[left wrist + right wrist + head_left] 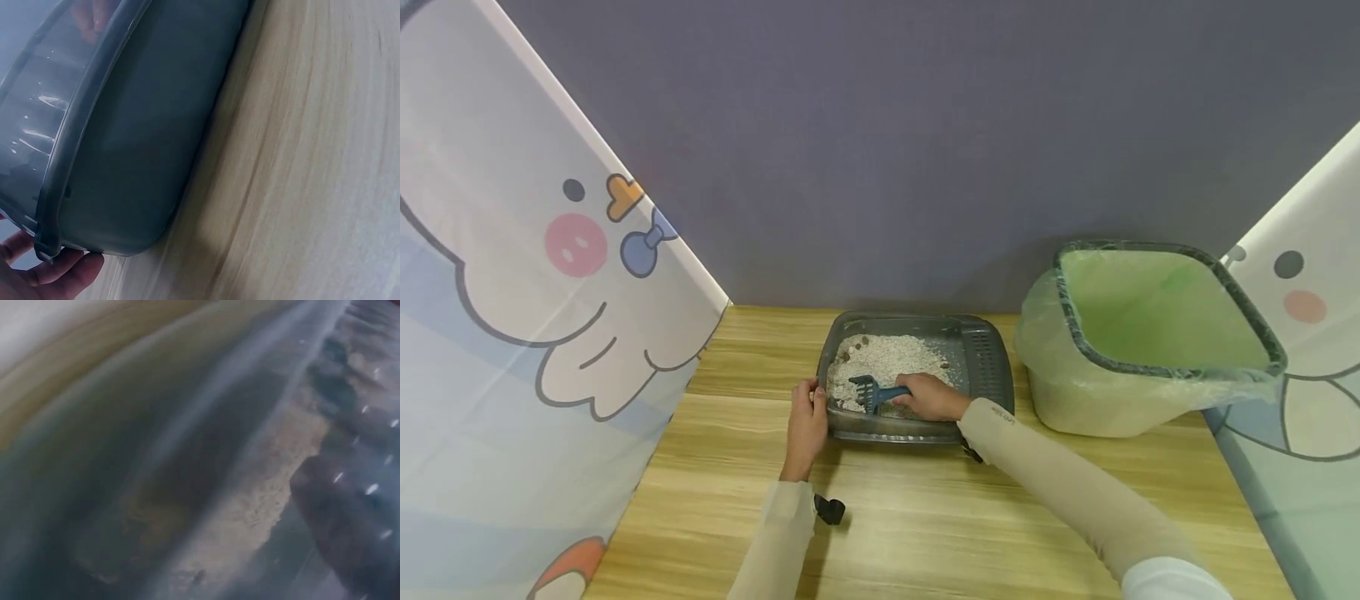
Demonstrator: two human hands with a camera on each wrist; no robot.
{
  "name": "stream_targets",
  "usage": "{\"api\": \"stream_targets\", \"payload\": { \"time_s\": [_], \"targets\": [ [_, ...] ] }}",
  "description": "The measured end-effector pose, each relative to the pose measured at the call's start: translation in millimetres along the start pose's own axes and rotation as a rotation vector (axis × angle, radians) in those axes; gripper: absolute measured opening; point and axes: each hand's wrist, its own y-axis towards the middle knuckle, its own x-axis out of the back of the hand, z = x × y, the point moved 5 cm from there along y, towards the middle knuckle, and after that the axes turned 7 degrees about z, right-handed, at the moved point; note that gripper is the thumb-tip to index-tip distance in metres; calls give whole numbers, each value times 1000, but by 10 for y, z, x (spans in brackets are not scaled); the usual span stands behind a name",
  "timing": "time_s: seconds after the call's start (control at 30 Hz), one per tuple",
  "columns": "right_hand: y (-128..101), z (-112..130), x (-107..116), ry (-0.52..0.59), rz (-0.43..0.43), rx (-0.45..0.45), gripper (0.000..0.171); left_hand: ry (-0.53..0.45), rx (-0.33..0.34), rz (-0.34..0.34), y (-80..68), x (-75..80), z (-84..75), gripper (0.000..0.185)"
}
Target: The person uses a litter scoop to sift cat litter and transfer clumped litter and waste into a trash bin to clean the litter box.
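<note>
A grey litter tray (pixel 988 367) sits on the wooden table, partly filled with pale litter (pixel 887 357) and a few dark clumps (pixel 853 343) at its far left. My left hand (pixel 807 421) grips the tray's near left corner; in the left wrist view the fingers (pixel 53 272) curl under the tray's rim (pixel 94 119). My right hand (pixel 928 397) holds the handle of a blue slotted scoop (pixel 868 390) whose head rests in the litter. The right wrist view is blurred and shows only litter (pixel 262 506) through the tray's wall.
A bin (pixel 1150 333) lined with a green bag stands to the right of the tray. Printed curtains (pixel 527 275) close in both sides, and a grey wall stands behind. A small black clip (pixel 830 509) lies on the wooden table (pixel 925 517) near my left sleeve.
</note>
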Motion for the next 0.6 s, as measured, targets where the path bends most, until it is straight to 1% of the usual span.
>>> {"api": "stream_targets", "payload": {
  "time_s": [0.2, 0.37, 0.5, 0.6],
  "targets": [
    [24, -121, -19, 61, -38, -2, 16, -7, -7, 4, 9, -17, 0, 34],
    [3, -146, -30, 81, -57, 21, 13, -28, -5, 7, 9, -11, -1, 34],
    [-45, -164, -35, 122, -60, 41, 12, -27, 1, 9, -4, -9, 17, 32],
    [-134, -184, 8, 156, -78, 44, 14, -38, 9, 12, -7, -15, 20, 33]
  ]
}}
